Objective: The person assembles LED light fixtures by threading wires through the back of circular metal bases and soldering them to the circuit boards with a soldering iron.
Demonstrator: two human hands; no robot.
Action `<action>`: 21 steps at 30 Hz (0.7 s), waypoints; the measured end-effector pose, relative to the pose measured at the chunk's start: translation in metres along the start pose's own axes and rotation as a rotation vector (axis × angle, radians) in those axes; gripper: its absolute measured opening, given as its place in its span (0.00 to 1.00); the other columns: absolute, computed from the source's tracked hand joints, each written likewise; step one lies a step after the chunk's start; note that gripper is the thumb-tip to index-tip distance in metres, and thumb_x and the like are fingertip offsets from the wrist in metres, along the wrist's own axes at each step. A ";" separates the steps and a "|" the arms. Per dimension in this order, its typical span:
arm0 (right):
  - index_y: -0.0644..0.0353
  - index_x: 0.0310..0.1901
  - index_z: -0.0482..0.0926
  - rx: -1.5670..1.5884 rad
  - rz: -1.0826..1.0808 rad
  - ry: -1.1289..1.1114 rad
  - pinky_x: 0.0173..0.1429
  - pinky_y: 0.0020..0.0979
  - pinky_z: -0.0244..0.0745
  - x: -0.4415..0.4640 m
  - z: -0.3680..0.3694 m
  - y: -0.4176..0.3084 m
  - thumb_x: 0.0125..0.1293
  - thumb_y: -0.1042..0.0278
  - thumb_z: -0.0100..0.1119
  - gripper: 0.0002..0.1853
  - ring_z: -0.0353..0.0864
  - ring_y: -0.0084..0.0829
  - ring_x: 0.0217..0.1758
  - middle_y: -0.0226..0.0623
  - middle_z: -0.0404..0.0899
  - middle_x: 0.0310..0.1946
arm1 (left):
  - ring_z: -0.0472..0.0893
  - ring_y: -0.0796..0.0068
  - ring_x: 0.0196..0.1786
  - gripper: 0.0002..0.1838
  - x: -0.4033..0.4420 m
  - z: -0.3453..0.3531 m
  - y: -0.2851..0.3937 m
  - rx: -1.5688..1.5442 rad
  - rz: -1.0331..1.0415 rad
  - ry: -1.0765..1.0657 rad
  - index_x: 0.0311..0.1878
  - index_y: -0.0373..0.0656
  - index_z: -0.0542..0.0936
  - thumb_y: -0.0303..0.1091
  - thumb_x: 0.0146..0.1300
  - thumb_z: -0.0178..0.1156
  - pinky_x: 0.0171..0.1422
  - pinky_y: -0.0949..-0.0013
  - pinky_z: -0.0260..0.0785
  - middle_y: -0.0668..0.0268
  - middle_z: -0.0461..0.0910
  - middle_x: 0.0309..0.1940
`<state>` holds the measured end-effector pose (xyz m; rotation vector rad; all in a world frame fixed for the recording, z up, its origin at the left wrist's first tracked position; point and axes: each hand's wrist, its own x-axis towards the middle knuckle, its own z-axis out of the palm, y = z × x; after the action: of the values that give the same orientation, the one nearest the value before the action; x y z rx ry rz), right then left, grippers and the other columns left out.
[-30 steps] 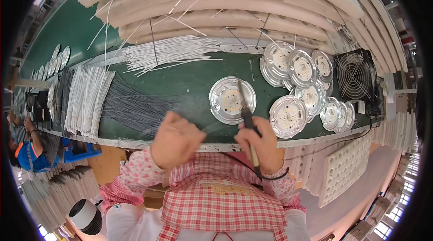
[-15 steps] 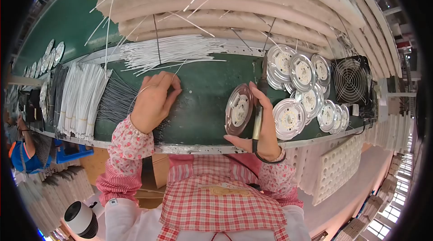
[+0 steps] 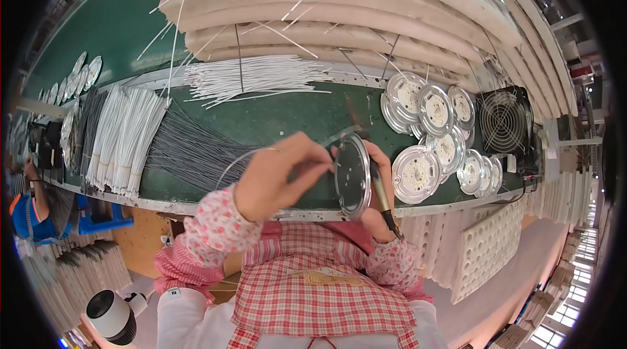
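My right hand (image 3: 377,182) grips a round metal lamp disc (image 3: 353,182) on edge, its shiny back turned to the left. The same hand also holds a soldering iron (image 3: 381,197), whose handle runs down past the palm and whose blurred tip points up behind the disc. My left hand (image 3: 284,176) is closed in a pinch close to the disc's left face. A thin white wire (image 3: 230,167) curves out from it to the lower left. Whether the wire's end touches the disc cannot be made out.
Loose white wires (image 3: 255,79) lie at the back; dark wires (image 3: 196,146) and bundled white wires (image 3: 121,143) lie left. Several lamp discs (image 3: 417,174) are piled on the right beside a fan (image 3: 504,120). Foam trays (image 3: 313,0) stack behind. Another person (image 3: 40,212) is far left.
My left hand has moved right with the wire, up to the disc. The disc has turned from showing its LED-board side to showing its back. The soldering iron has tilted.
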<state>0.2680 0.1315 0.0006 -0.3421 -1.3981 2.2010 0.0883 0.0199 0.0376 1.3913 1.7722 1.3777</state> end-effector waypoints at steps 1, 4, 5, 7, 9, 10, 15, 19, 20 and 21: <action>0.61 0.76 0.48 -0.001 0.012 -0.007 0.81 0.45 0.54 0.000 0.002 -0.002 0.53 0.45 0.78 0.59 0.58 0.41 0.80 0.47 0.57 0.74 | 0.82 0.75 0.36 0.08 0.000 0.007 0.004 -0.049 -0.015 0.006 0.45 0.37 0.83 0.20 0.62 0.66 0.41 0.73 0.74 0.64 0.81 0.36; 0.61 0.76 0.48 0.039 0.045 0.000 0.81 0.44 0.54 0.000 0.002 -0.002 0.53 0.43 0.78 0.60 0.58 0.40 0.80 0.46 0.58 0.73 | 0.83 0.73 0.37 0.09 -0.001 0.014 0.006 -0.100 -0.049 0.019 0.45 0.37 0.84 0.20 0.61 0.67 0.41 0.73 0.76 0.63 0.82 0.37; 0.61 0.76 0.48 0.057 0.042 -0.001 0.81 0.44 0.54 0.001 0.000 0.001 0.53 0.43 0.79 0.60 0.58 0.40 0.80 0.46 0.58 0.73 | 0.84 0.71 0.37 0.09 -0.001 0.015 0.006 -0.098 -0.049 0.022 0.44 0.38 0.83 0.21 0.61 0.67 0.41 0.72 0.77 0.63 0.82 0.38; 0.61 0.76 0.49 0.054 0.035 -0.002 0.81 0.44 0.54 0.001 -0.002 0.004 0.52 0.43 0.79 0.60 0.58 0.40 0.80 0.46 0.58 0.73 | 0.84 0.71 0.37 0.09 -0.002 0.016 0.006 -0.090 -0.056 0.023 0.44 0.38 0.84 0.21 0.61 0.67 0.41 0.72 0.77 0.63 0.82 0.38; 0.61 0.76 0.49 0.010 0.027 -0.009 0.81 0.45 0.54 0.002 -0.003 0.004 0.52 0.43 0.80 0.60 0.58 0.40 0.80 0.46 0.58 0.73 | 0.83 0.74 0.38 0.10 -0.002 0.015 0.007 -0.076 -0.065 0.021 0.45 0.37 0.85 0.19 0.60 0.67 0.41 0.73 0.76 0.64 0.82 0.38; 0.61 0.75 0.50 0.019 0.019 -0.008 0.81 0.45 0.55 0.001 -0.003 0.006 0.51 0.44 0.81 0.60 0.58 0.41 0.79 0.46 0.58 0.74 | 0.83 0.74 0.38 0.10 -0.002 0.015 0.007 -0.067 -0.056 0.022 0.45 0.37 0.85 0.18 0.59 0.67 0.41 0.74 0.76 0.63 0.82 0.37; 0.62 0.74 0.55 -0.239 -0.090 0.005 0.77 0.44 0.61 -0.001 0.002 0.011 0.44 0.51 0.86 0.61 0.63 0.43 0.76 0.49 0.58 0.75 | 0.84 0.65 0.36 0.10 -0.006 0.018 0.008 0.072 0.007 0.056 0.43 0.39 0.84 0.20 0.58 0.66 0.41 0.66 0.76 0.61 0.82 0.36; 0.60 0.71 0.62 -0.876 -0.336 0.033 0.70 0.45 0.67 0.001 0.006 0.000 0.40 0.56 0.87 0.57 0.69 0.49 0.68 0.54 0.65 0.72 | 0.83 0.64 0.36 0.08 -0.010 0.020 0.014 0.027 -0.087 0.070 0.43 0.38 0.83 0.21 0.59 0.65 0.41 0.63 0.73 0.60 0.82 0.35; 0.60 0.71 0.63 -0.925 -0.355 0.045 0.70 0.46 0.67 0.000 0.008 -0.002 0.40 0.56 0.87 0.56 0.69 0.50 0.68 0.54 0.65 0.72 | 0.82 0.64 0.36 0.08 -0.011 0.022 0.009 -0.025 -0.105 0.081 0.43 0.37 0.83 0.22 0.60 0.65 0.41 0.63 0.72 0.60 0.82 0.35; 0.60 0.70 0.64 -0.975 -0.375 0.056 0.70 0.46 0.67 0.000 0.009 -0.004 0.40 0.56 0.87 0.55 0.69 0.51 0.68 0.54 0.65 0.72 | 0.82 0.64 0.35 0.07 -0.013 0.024 0.005 -0.076 -0.122 0.092 0.43 0.37 0.82 0.23 0.61 0.65 0.41 0.63 0.71 0.59 0.82 0.35</action>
<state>0.2650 0.1265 0.0080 -0.4117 -2.2043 1.0862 0.1146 0.0179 0.0305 1.1772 1.8113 1.4485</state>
